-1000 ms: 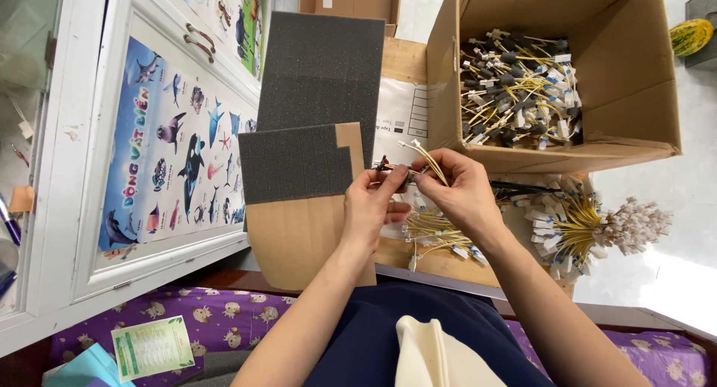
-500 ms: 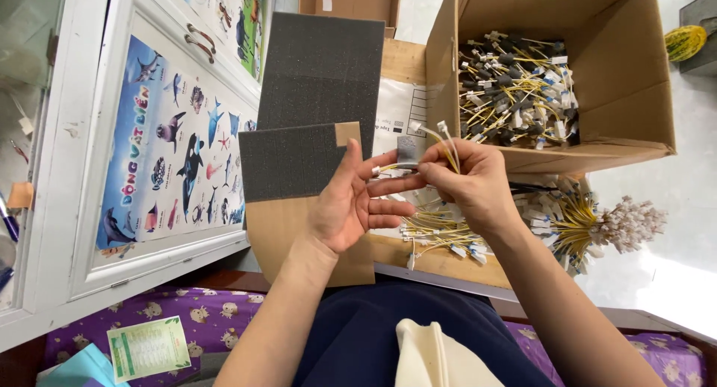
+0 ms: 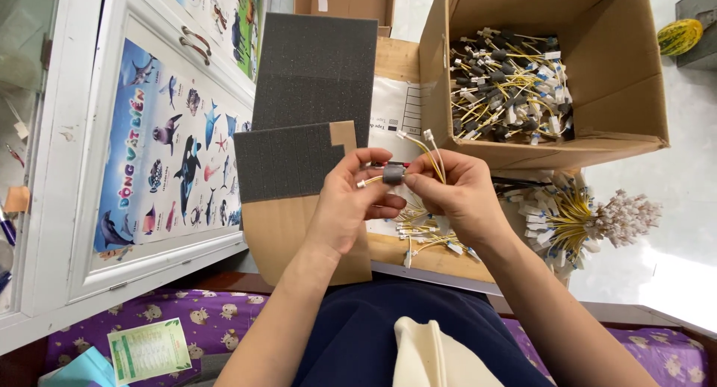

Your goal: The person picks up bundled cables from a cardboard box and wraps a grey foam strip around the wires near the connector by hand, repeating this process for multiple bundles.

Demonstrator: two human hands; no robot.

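Observation:
My left hand and my right hand meet in the middle of the view, both pinching a small yellow wire harness with white plugs at its ends. A dark grey ring sits on the wires between my fingertips. Two plug ends stick up above my right fingers. Below my hands lie more loose yellow harnesses on a cardboard sheet.
An open cardboard box at the upper right holds several finished harnesses. A bundle of yellow wires with white plugs lies at the right. Two grey foam sheets lean at the centre. A white cabinet door with a sea-animal poster stands left.
My left hand's fingers, spread half a second ago, have closed onto the wires. The grey ring now sits between both hands, and the harness is held lower and steadier.

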